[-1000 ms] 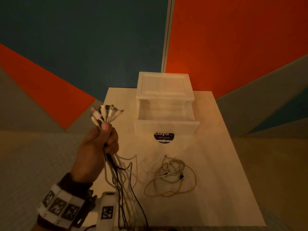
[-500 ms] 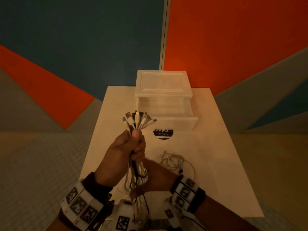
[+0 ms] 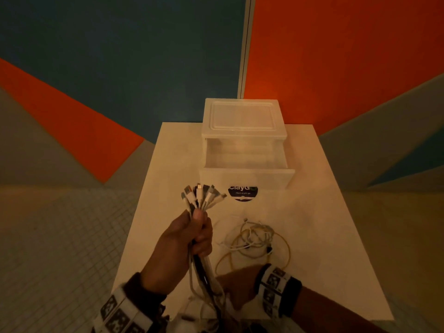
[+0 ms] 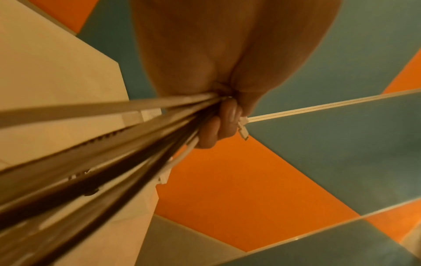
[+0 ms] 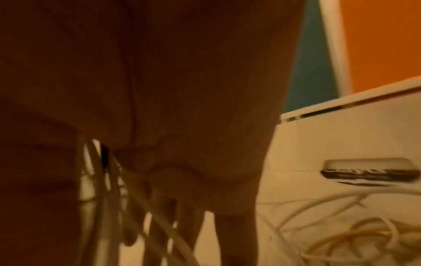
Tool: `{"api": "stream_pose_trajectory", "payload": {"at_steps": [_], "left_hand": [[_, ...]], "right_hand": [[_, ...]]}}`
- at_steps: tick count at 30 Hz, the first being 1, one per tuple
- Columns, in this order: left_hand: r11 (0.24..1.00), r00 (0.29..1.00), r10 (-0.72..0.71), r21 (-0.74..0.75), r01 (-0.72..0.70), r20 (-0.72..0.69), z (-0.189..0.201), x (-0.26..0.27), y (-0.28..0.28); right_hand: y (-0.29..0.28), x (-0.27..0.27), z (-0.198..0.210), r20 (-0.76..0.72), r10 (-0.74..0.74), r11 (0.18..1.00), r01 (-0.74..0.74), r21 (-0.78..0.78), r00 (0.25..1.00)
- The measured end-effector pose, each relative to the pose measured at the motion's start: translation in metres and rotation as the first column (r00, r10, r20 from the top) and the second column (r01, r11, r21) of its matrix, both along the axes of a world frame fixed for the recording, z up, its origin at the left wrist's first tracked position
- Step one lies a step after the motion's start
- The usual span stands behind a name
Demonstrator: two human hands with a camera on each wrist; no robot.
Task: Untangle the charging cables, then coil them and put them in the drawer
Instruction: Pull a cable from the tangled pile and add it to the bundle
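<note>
My left hand (image 3: 192,236) is raised over the table's near left and grips a cable bundle (image 3: 203,198) of white and dark cables, its plugs fanned out above my thumb. In the left wrist view the strands (image 4: 114,144) run taut out of my curled fingers (image 4: 218,126). Lower down, my right hand (image 3: 236,287) closes round the hanging strands of that bundle; the right wrist view is blurred, with cables (image 5: 100,189) running past my palm (image 5: 182,126). A loose tangle (image 3: 254,241) of white and yellowish cables lies on the table. The open drawer (image 3: 245,175) looks empty.
The translucent drawer unit (image 3: 242,116) stands at the back of the small white table (image 3: 324,212), with a dark round sticker (image 3: 242,192) in front of the drawer. Orange, blue and grey wall panels rise behind. Tiled floor (image 3: 60,236) lies to the left.
My left hand has carried the bundle right, over the table. My right hand came in, took the hanging strands just below the left hand, and has slid down them.
</note>
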State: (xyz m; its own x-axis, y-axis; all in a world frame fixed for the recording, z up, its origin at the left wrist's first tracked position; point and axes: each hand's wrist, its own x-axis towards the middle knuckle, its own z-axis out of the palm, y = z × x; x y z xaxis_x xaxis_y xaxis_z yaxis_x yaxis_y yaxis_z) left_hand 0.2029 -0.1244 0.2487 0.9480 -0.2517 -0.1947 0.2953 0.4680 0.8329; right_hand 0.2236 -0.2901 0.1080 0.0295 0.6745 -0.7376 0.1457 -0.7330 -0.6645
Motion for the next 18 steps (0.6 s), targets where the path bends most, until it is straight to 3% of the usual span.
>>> {"api": "stream_pose_trajectory", "payload": {"at_steps": [2, 4, 5, 7, 9, 10, 12, 15, 18], "left_hand": [[1.000, 1.000, 0.006, 0.007, -0.006, -0.003, -0.003, -0.002, 0.003], [1.000, 1.000, 0.022, 0.005, -0.022, -0.007, -0.005, -0.002, 0.008], [0.999, 0.999, 0.032, 0.005, -0.032, -0.012, -0.005, -0.002, 0.009], [0.999, 0.999, 0.046, 0.004, -0.045, -0.019, -0.005, -0.003, 0.012], [0.998, 0.998, 0.055, 0.004, -0.055, -0.023, -0.006, -0.004, 0.014], [0.998, 0.998, 0.061, 0.006, -0.061, -0.027, -0.006, -0.003, 0.015], [0.997, 0.997, 0.071, 0.011, -0.070, -0.035, -0.006, -0.002, 0.015], [0.997, 0.996, 0.077, 0.023, -0.076, -0.052, -0.007, 0.001, 0.015], [0.996, 0.993, 0.090, 0.030, -0.087, -0.080, -0.008, 0.002, 0.011]], "right_hand": [[-0.010, 0.019, 0.015, 0.148, -0.091, 0.996, 0.086, 0.037, 0.985], [-0.026, 0.042, 0.022, 0.224, -0.340, 0.938, 0.314, 0.144, 0.914], [-0.033, 0.050, 0.020, 0.288, -0.477, 0.878, 0.437, 0.194, 0.830], [-0.043, 0.062, 0.003, 0.482, -0.663, 0.732, 0.631, 0.256, 0.574], [-0.045, 0.068, -0.014, 0.593, -0.714, 0.622, 0.727, 0.292, 0.373], [-0.043, 0.070, -0.021, 0.617, -0.718, 0.591, 0.750, 0.296, 0.322], [-0.035, 0.076, -0.029, 0.659, -0.675, 0.606, 0.758, 0.240, 0.331], [-0.020, 0.087, -0.045, 0.728, -0.533, 0.675, 0.735, 0.058, 0.432], [-0.008, 0.093, -0.057, 0.752, -0.408, 0.672, 0.728, -0.137, 0.518]]}}
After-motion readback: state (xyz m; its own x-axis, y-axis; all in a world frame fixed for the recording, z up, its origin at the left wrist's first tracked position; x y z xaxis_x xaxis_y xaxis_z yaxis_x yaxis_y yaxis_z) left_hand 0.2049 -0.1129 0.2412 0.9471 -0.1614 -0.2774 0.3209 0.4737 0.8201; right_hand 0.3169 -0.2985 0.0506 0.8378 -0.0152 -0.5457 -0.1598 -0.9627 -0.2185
